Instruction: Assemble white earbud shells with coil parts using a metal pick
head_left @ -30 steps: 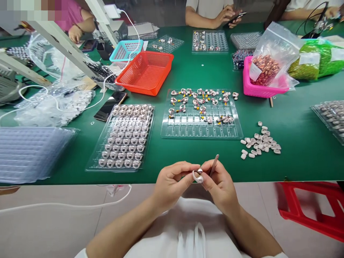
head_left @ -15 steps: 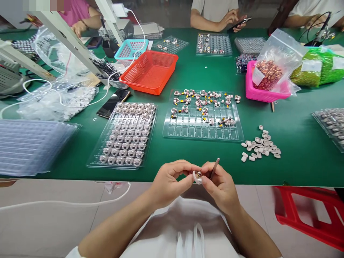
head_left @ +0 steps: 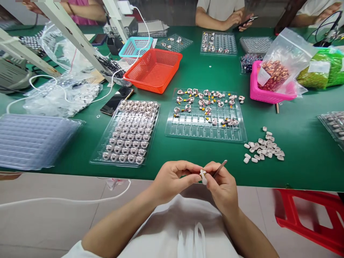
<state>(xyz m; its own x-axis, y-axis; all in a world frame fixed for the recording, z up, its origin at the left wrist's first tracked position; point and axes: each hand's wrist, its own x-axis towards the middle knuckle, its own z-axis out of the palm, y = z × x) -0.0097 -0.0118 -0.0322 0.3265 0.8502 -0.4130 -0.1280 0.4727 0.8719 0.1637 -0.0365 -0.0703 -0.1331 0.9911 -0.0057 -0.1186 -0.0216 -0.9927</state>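
Between my two hands, at the table's front edge, is a small white curved earphone (head_left: 203, 177) with a shiny gold-brown part. My left hand (head_left: 176, 181) pinches it from the left with thumb and forefinger. My right hand (head_left: 221, 186) grips its other side and also keeps a slim brownish metal tool (head_left: 220, 168), its end pointing up and right; the rest is hidden by the fingers. Beyond the hands lies a clear tray (head_left: 204, 134) partly filled with wired earphone parts (head_left: 206, 102). Loose white shell pieces (head_left: 266, 147) are scattered right of it.
Left of my hands stands a tray of rounded earphone shells (head_left: 127, 138), near a phone (head_left: 116, 101) and stacked clear trays (head_left: 34, 141). Farther back are a red basket (head_left: 154, 70) and a pink basket (head_left: 271, 95) with bagged copper-coloured parts. Co-workers sit opposite; a red stool (head_left: 309, 211) stands right.
The earphone has turned in my fingers, showing its narrow side now. The metal tool leans more to the right. The whole view has shifted slightly, and the co-worker's arm at upper left has moved.
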